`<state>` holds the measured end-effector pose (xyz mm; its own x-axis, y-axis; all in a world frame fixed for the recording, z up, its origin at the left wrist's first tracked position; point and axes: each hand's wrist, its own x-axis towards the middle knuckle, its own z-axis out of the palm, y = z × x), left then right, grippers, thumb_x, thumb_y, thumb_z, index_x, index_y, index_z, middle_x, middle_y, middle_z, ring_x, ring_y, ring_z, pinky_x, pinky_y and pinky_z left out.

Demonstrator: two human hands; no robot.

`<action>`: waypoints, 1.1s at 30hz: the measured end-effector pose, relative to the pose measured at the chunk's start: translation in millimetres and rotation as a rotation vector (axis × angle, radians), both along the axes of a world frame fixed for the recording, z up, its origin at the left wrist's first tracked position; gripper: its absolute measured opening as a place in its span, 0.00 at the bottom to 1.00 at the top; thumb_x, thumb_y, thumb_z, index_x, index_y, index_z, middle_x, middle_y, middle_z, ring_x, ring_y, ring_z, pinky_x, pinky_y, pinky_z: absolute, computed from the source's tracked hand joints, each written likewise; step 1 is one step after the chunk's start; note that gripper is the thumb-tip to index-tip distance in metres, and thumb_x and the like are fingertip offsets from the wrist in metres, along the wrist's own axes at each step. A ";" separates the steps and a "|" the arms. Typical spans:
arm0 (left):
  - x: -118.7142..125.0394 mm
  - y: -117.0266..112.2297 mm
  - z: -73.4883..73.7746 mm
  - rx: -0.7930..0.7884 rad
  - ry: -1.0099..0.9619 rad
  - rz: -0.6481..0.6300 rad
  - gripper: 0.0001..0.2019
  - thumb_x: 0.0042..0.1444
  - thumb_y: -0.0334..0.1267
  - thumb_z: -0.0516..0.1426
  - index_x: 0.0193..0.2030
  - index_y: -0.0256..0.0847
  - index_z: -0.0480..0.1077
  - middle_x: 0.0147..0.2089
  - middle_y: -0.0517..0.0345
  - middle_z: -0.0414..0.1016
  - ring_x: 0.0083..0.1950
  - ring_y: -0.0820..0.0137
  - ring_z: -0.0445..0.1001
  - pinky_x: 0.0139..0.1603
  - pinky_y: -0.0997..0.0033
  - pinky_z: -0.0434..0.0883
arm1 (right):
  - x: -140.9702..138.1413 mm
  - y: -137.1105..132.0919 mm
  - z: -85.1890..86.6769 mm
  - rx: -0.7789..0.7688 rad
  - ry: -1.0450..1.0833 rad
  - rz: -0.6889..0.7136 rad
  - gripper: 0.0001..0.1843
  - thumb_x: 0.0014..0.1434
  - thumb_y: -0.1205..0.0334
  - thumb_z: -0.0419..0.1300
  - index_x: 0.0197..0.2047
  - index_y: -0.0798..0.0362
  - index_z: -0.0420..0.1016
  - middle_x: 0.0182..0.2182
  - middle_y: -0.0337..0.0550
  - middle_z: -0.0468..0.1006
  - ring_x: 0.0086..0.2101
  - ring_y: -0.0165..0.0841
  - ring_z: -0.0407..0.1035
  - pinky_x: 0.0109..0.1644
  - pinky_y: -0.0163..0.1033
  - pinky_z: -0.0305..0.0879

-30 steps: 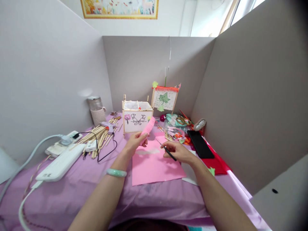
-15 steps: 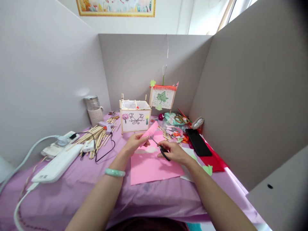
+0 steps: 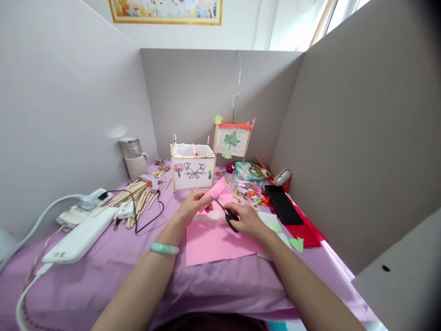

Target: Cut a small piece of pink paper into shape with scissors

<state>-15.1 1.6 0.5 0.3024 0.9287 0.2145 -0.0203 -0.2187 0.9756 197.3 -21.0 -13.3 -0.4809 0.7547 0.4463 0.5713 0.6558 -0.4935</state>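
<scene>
Over the pink paper (image 3: 217, 246), the left hand (image 3: 192, 206) pinches a strip (image 3: 217, 187), the right hand (image 3: 247, 219) grips scissors (image 3: 226, 211) (apparently fringing); the next snip needs even spacing.

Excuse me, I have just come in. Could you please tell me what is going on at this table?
A person is working with paper and scissors. The left hand holds a pink paper strip with a fringed edge, and the right hand holds the black-handled scissors, their blades at that edge. Beneath the hands, a pink sheet lies on the purple cloth. Beyond them stands a stick-framed box with two birds drawn on its front.
</scene>
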 end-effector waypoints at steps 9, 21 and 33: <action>1.3 -1.1 0.6 -0.006 -0.007 -0.026 0.17 0.50 0.49 0.59 0.35 0.34 0.72 0.23 0.58 0.70 0.25 0.73 0.66 0.27 0.74 0.61 | -3.0 -0.8 -3.4 0.015 0.010 -0.024 0.19 0.52 0.50 0.62 0.44 0.53 0.73 0.26 0.39 0.74 0.26 0.30 0.65 0.31 0.32 0.55; 0.4 1.6 -3.0 -0.037 -0.055 -0.013 0.15 0.49 0.48 0.60 0.31 0.35 0.70 0.23 0.58 0.71 0.24 0.74 0.67 0.27 0.74 0.61 | -5.1 -1.3 -4.1 0.011 0.014 -0.039 0.18 0.52 0.50 0.62 0.43 0.53 0.73 0.25 0.38 0.73 0.25 0.29 0.64 0.29 0.32 0.54; -0.5 2.8 -4.5 -0.031 -0.102 -0.038 0.15 0.50 0.46 0.61 0.36 0.34 0.72 0.23 0.58 0.71 0.24 0.75 0.67 0.29 0.74 0.63 | -5.5 -0.9 -3.6 0.028 0.002 -0.024 0.18 0.54 0.49 0.62 0.42 0.54 0.73 0.25 0.38 0.74 0.25 0.28 0.64 0.29 0.31 0.53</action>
<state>-15.6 4.4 -4.0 0.3157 0.9236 0.2173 -0.1275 -0.1856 0.9743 191.7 -21.9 -16.9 -0.4616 0.7534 0.4683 0.5862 0.6553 -0.4764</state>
